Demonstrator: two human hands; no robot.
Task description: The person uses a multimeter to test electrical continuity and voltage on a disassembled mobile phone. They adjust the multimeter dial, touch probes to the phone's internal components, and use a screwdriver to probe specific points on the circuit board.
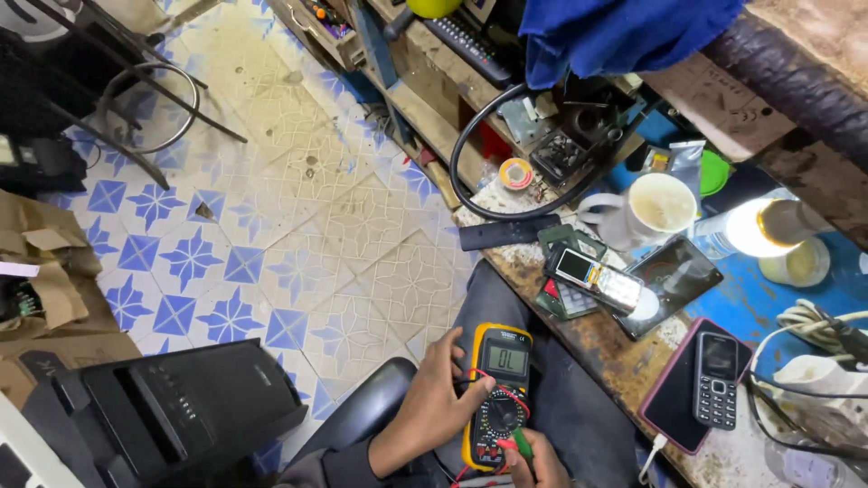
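A yellow-cased digital multimeter (pixel 496 390) rests on my lap, its display lit and red leads trailing over its dial. My left hand (pixel 440 402) grips the meter's left side with the thumb near the dial. My right hand (pixel 535 461) is at the meter's lower right corner, pinching a green-handled probe (pixel 522 445). Both hands sit just below the edge of the workbench (pixel 597 339).
On the bench lie a small keypad phone (pixel 717 380) on a pink-edged slab, a handset (pixel 597 280) with its case off, a dark phone, a mug (pixel 649 212), a lit lamp (pixel 755 228), a remote, a black cable loop. A black device (pixel 172 411) and cardboard stand on the tiled floor.
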